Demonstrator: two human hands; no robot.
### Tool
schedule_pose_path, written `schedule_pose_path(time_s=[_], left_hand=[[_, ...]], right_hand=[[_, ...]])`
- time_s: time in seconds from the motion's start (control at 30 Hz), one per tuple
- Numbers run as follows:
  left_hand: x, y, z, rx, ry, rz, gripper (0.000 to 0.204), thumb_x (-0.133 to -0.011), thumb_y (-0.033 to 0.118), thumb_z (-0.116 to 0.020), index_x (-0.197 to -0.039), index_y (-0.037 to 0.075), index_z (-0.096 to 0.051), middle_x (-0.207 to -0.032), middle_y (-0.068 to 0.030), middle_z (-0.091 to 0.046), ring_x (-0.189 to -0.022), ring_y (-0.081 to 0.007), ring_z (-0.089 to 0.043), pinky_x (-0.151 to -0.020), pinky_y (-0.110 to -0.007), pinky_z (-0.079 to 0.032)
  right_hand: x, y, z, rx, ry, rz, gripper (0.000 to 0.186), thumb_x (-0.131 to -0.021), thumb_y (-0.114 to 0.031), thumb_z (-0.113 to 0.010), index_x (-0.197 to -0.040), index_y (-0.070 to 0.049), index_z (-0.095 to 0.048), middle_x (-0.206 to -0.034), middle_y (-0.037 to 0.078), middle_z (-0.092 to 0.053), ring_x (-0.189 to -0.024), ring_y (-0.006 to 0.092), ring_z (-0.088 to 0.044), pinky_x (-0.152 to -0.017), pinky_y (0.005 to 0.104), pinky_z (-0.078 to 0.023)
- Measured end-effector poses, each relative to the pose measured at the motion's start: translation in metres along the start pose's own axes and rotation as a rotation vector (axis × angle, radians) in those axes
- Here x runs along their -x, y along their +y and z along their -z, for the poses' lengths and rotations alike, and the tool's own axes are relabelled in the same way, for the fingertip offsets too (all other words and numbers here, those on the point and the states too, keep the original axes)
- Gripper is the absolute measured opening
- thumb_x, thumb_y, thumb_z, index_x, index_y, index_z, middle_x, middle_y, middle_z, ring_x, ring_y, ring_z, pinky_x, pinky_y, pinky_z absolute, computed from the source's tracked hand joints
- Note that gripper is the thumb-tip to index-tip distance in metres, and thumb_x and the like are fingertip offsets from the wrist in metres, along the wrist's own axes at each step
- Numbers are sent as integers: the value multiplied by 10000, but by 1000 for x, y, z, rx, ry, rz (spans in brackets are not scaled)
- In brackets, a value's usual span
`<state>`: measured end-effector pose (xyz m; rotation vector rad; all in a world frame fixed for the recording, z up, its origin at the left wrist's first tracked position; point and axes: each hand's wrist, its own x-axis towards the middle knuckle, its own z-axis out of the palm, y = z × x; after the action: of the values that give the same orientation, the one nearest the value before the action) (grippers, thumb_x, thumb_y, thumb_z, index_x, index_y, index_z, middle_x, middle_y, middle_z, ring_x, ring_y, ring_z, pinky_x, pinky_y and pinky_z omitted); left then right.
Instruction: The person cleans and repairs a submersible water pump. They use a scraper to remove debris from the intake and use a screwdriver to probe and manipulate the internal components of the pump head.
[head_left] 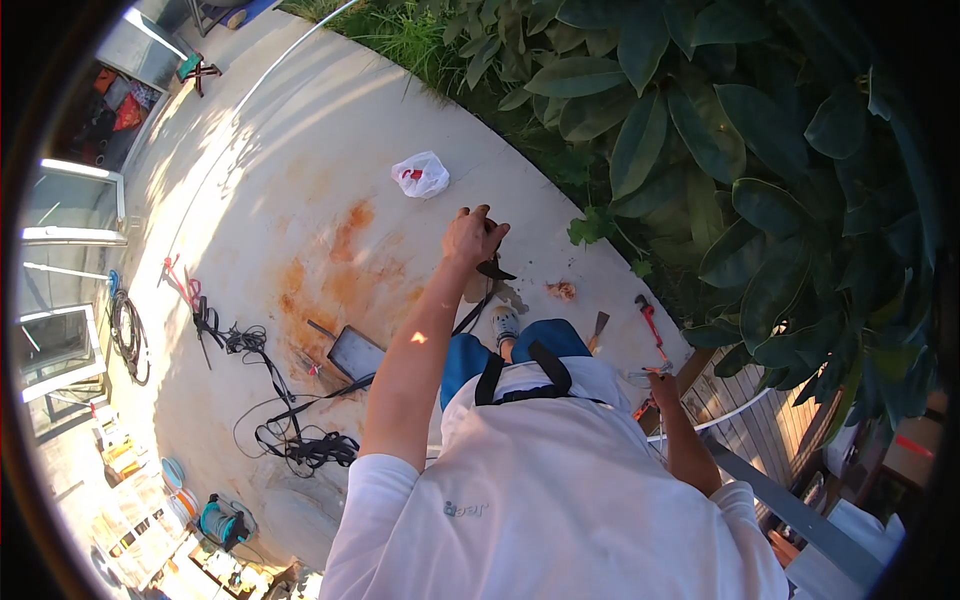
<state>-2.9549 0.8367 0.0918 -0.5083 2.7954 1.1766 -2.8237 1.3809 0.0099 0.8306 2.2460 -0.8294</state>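
My left hand (475, 237) is stretched out over the concrete, its fingers curled round a black strap (494, 271). One end of the strap sticks out below the hand, and a dark length runs down beside my left knee. Low at my right side, my right hand (661, 384) has its fingers closed. What it grips is too small and partly hidden to make out. Close to that hand are a red-handled tool (649, 318) on the ground and another red piece (645, 408). A flat scraper-like tool (599, 325) lies between my right knee and them.
A white plastic bag (420, 175) lies ahead on rust-stained concrete. A grey tray (354, 352) and tangled black straps (310, 447) are to the left. Farther left lie red-handled cutters (184, 286) and a coiled hose (128, 335). Leafy shrubs (690, 150) border the right, with wooden decking (745, 415) nearby.
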Motion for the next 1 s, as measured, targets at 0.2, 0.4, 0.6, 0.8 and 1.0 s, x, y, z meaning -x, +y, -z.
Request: schedule_pose_path(time_s=[0.2,0.4,0.6,0.8,1.0], left_hand=[[0,-1,-24,-287,-32,81,323,-889,354,-527,-939,50,-622,-933,-229,-676,-848,-408,-660,-745,-488,-527],[49,-54,6,-307,64,149,344,-911,400,-525,-1019,74,-540,-864,-223,-684,-810,-422,-663,-715,-532,-517],[111,-164,53,-289,105,379,458,-915,455,-529,-1045,16,-552,-867,-266,-669,-843,-464,-643,-714,-539,-490],[175,-205,36,-139,357,493,447,-886,411,-632,-1037,-1,-550,-731,-208,-635,-723,-431,-634,-655,-489,-484],[172,-165,18,-83,316,455,367,-847,319,-684,-1006,36,-512,-729,-207,-636,-710,-423,-635,-599,-483,-474]], right_hand=[[31,32,-11,-159,72,-147,342,-854,-254,-632,-632,-48,-475,-483,44,-436,-318,161,-401,-300,312,-297],[39,54,-22,-99,25,-217,311,-835,-328,-629,-736,-36,-583,-547,58,-545,-407,191,-532,-378,335,-454],[30,23,-26,-31,-47,-116,309,-840,-288,-627,-694,-30,-539,-526,72,-510,-366,176,-464,-350,333,-398],[-4,-20,-22,130,-188,7,321,-831,-312,-628,-743,-7,-584,-568,90,-582,-413,184,-548,-388,339,-450],[-29,-68,-10,261,-49,72,314,-818,-320,-643,-808,-8,-610,-585,81,-585,-442,191,-557,-429,342,-465]])
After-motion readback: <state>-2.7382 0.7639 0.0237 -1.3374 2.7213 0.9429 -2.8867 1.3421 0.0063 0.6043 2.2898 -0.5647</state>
